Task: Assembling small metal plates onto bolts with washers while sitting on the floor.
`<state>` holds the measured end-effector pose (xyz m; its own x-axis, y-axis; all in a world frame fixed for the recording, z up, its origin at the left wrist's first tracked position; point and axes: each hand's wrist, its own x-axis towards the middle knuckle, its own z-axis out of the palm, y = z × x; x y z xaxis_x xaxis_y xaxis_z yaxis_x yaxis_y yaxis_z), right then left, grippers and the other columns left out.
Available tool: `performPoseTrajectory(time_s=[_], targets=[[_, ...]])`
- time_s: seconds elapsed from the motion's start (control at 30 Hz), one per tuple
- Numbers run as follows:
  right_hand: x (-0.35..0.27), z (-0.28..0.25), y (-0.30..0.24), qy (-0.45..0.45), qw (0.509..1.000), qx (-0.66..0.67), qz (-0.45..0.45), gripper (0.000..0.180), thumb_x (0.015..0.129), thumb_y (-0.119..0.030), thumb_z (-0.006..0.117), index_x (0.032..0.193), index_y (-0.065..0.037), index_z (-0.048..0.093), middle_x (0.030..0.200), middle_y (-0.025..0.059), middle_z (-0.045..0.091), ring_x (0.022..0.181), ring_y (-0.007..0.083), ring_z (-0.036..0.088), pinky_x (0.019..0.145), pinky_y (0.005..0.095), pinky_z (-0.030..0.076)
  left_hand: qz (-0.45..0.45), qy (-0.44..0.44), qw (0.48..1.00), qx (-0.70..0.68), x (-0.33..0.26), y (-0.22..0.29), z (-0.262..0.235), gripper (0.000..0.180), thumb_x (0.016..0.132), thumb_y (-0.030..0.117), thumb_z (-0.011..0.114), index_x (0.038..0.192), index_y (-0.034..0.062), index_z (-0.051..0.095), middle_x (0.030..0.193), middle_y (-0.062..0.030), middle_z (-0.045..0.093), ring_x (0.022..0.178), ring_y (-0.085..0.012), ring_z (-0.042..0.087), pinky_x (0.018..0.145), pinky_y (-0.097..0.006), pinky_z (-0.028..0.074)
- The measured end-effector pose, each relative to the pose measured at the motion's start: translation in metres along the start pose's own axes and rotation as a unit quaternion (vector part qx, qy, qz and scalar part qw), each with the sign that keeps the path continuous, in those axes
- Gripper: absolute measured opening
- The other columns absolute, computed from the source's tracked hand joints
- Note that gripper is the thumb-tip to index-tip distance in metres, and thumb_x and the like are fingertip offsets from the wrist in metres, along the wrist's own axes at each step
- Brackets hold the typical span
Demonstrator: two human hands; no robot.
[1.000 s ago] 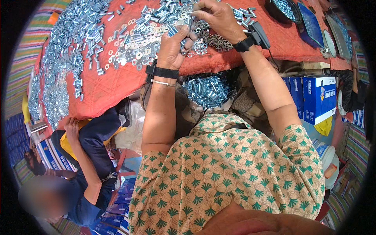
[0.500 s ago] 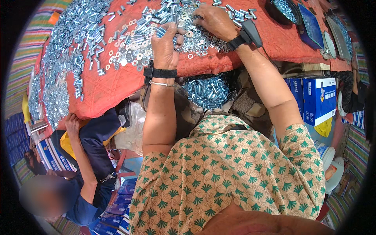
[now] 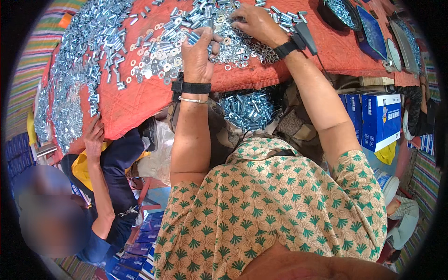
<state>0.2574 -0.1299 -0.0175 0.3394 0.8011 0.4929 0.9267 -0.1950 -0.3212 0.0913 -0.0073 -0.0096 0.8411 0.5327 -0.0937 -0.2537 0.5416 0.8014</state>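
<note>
My left hand (image 3: 198, 53) is raised over the near edge of a red cloth (image 3: 126, 105), its fingers closed around several shiny metal sleeves (image 3: 192, 37). To its right, my right hand (image 3: 259, 24) reaches down to a heap of small ring washers (image 3: 240, 51) with its fingers curled together. Whatever sits between those fingertips is hidden. Flat washers (image 3: 158, 67) lie scattered left of my left hand. More metal sleeves are piled just beyond both hands. A black strap (image 3: 196, 87) circles my left wrist, and another strap (image 3: 285, 48) with a black device is on my right.
Between my knees is a container full of metal sleeves (image 3: 247, 111). A large sleeve pile (image 3: 105, 37) spreads leftward. A black bowl (image 3: 325, 15) and a blue tray (image 3: 380, 44) stand at far right, above blue cartons (image 3: 380, 121). A co-worker's hand (image 3: 94, 140) is at the cloth's left edge.
The co-worker's hand at left has moved up to the sleeves at the cloth's edge. Another person's arm has come into view at lower right. My two hands stay nearly in place.
</note>
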Motion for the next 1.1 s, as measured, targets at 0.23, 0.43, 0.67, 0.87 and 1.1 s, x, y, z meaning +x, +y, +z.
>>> performPoseTrajectory(time_s=[0.23,0.43,0.67,0.87,1.1], targets=[[0.002,0.020,0.000,0.017,0.999,-0.029,0.027,0.012,0.079,-0.011,0.061,0.087,-0.005,0.068,0.079,0.0167,0.063,0.074,0.0361,0.063,0.066,0.0440,0.050,-0.008,-0.004,1.000,-0.007,0.000,-0.003,0.003,0.013,0.087,0.012,0.067,0.091,0.0058,0.056,0.072,-0.0127,0.064,0.050,-0.0115,0.050,0.044,-0.022,0.033],[0.012,-0.017,-0.016,0.124,0.938,0.252,0.204,0.011,0.084,-0.010,0.064,0.080,0.000,0.061,0.067,0.0024,0.059,0.064,0.0076,0.053,0.058,0.0281,0.045,-0.053,-0.033,0.998,0.027,-0.002,-0.001,0.006,0.012,0.089,0.013,0.064,0.093,0.0027,0.058,0.072,-0.0104,0.063,0.049,-0.0095,0.049,0.043,-0.020,0.035],[0.016,-0.041,-0.048,0.140,0.970,0.198,0.016,0.007,0.082,-0.006,0.062,0.082,0.001,0.060,0.069,0.0130,0.057,0.065,0.0219,0.059,0.059,0.0321,0.046,-0.094,-0.073,0.993,-0.003,0.002,-0.009,0.004,0.014,0.091,0.014,0.062,0.096,0.0004,0.058,0.074,-0.0102,0.062,0.050,-0.0086,0.047,0.043,-0.019,0.034],[0.013,-0.041,-0.053,0.175,0.975,0.066,-0.122,0.009,0.082,-0.004,0.061,0.090,-0.002,0.059,0.078,0.0146,0.058,0.070,0.0329,0.059,0.062,0.0390,0.049,-0.090,-0.078,0.990,-0.074,0.000,-0.014,0.006,0.015,0.092,0.013,0.061,0.100,0.0007,0.059,0.076,-0.0104,0.061,0.050,-0.0087,0.045,0.043,-0.019,0.034],[-0.008,-0.022,-0.004,0.069,0.997,-0.025,-0.021,0.010,0.082,-0.011,0.061,0.086,-0.003,0.062,0.080,0.0138,0.062,0.075,0.0309,0.062,0.064,0.0379,0.050,-0.025,-0.054,0.997,-0.047,0.004,-0.006,0.005,0.012,0.087,0.015,0.068,0.090,0.0083,0.058,0.072,-0.0107,0.064,0.052,-0.0107,0.051,0.045,-0.021,0.035]])
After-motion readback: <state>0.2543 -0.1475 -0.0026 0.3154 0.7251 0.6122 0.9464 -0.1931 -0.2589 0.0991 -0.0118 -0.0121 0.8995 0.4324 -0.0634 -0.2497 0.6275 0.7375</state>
